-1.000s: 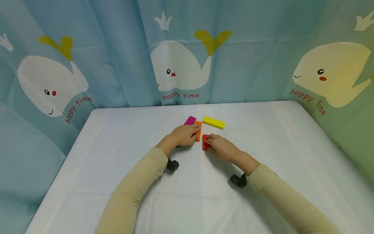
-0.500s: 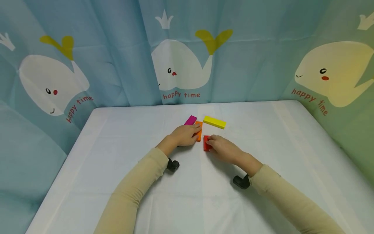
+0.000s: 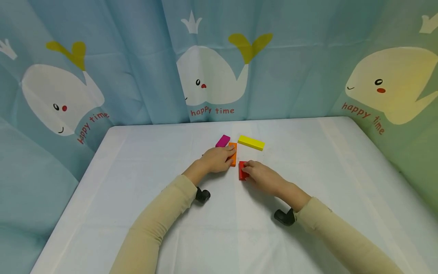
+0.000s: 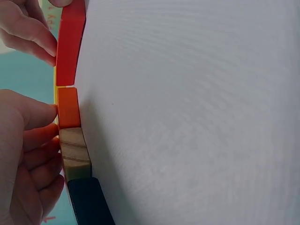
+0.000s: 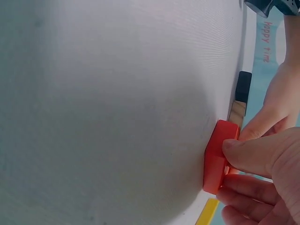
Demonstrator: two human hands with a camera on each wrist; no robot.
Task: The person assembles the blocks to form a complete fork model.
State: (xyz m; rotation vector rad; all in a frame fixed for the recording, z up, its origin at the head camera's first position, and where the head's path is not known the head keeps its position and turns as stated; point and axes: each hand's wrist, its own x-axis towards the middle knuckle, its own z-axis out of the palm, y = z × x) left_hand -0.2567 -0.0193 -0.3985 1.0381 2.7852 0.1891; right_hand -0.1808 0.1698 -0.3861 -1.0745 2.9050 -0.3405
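On the white tabletop lies a row of small flat blocks. My right hand (image 3: 263,177) pinches the red block (image 3: 241,171) between thumb and fingers, at its right side. To the left, my left hand (image 3: 216,159) rests with its fingertips and thumb on the orange block (image 3: 234,156). Beside the orange block, in the left wrist view, come a wood-grain block (image 4: 74,145) and a dark block (image 4: 91,201); the left hand mostly hides both from the head view. A narrow gap separates red from orange.
A magenta block (image 3: 222,141) lies behind the left hand, and a yellow block (image 3: 251,142) lies slanted behind the red one. A whale-print curtain (image 3: 291,83) hangs behind the table (image 3: 137,160). Both wrists carry black camera mounts (image 3: 284,217).
The right hand and the red block have slid slightly toward the person, along the orange block's near end. The left hand has stayed almost still.
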